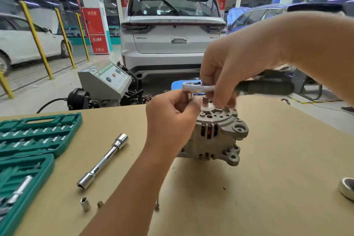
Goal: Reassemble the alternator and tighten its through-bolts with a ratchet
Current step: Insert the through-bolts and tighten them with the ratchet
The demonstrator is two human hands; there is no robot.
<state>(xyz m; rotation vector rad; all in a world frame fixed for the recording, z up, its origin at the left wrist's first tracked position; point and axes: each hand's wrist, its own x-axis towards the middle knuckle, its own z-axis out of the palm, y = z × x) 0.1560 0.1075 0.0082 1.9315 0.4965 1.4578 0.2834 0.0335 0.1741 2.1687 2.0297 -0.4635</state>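
The grey alternator stands upright on the tan table, shaft end up. Above it my right hand grips a ratchet near its silver head; the dark handle runs off to the right. My left hand pinches the socket under the ratchet head, at the alternator's top left edge. The bolt beneath the socket is hidden by my fingers.
A green socket case lies open at the left. A chrome extension bar with socket lies mid-table, with a loose small socket and a bit near the front. A tape roll sits at the right edge. A white car is parked beyond.
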